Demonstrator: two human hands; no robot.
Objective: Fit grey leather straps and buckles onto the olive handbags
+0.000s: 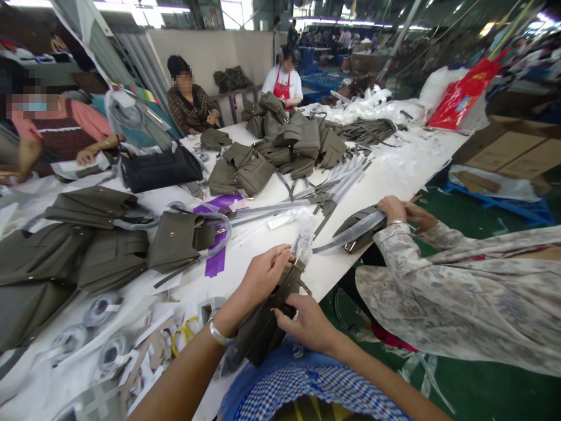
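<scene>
A dark olive handbag [263, 328] rests tilted at the table's edge against my body. My left hand [265, 272] is closed over its upper end, beside a gold buckle [300, 265] on a strap. Lower down, my right hand [304, 321] pinches the bag near a small metal stud, thumb and fingers together. Clear plastic wrap [303, 237] lies just beyond the buckle. What my left fingertips press on is partly hidden.
Olive bags [175, 241] lie at left, with a larger pile [293, 140] farther back. Yellow-handled scissors [183, 335] and rolled plastic-wrapped straps [114, 354] sit near my left arm. At right, a co-worker's hands [394, 210] hold another bag [357, 228]. Other people sit across the white table [249, 234].
</scene>
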